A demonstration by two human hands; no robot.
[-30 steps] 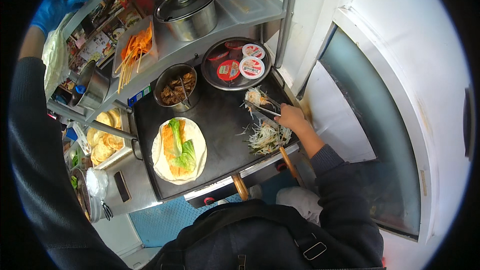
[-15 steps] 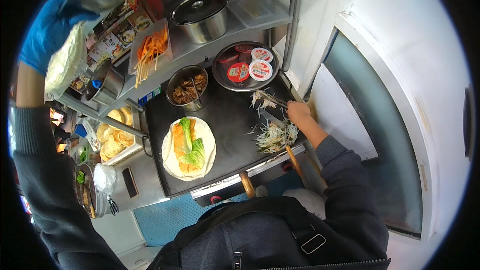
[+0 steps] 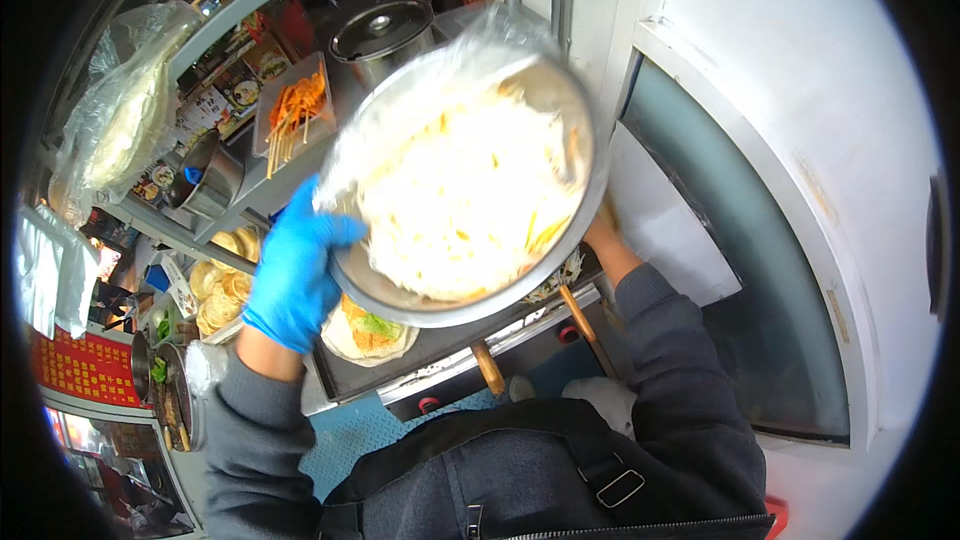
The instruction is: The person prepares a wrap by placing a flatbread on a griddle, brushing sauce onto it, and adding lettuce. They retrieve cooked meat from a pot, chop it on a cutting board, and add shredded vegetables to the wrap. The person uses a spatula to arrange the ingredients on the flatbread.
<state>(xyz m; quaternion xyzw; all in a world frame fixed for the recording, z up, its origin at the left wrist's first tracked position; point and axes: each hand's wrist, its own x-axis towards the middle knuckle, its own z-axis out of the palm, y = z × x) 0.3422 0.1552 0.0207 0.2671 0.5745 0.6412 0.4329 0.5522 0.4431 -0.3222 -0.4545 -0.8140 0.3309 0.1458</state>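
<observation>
In a blue glove, my left hand [image 3: 300, 270] is closed on the left rim of a large metal bowl [image 3: 470, 314]. The bowl is tilted toward me over the griddle [image 3: 440, 345] and holds pale vegetable shreds [image 3: 460, 210] with orange strips. Clear plastic film [image 3: 500, 40] hangs over its far side. My bare right hand [image 3: 603, 236] is behind the bowl's right edge; its fingers are hidden. A little of the shredded heap [image 3: 560, 278] on the griddle shows beside it. Under the bowl, a flatbread [image 3: 368, 352] with lettuce and an orange-brown filling is partly covered.
A lidded pot [image 3: 382, 32] and a tray of skewers [image 3: 297, 108] stand on the shelf. Round flatbreads [image 3: 222, 295] are stacked at left. Wooden handles [image 3: 488, 368] stick out over the griddle's front edge. A wall with a window [image 3: 770, 270] closes the right side.
My left hand has come down from the upper left and now holds the metal bowl over the griddle. The bowl hides the tongs seen in my right hand before.
</observation>
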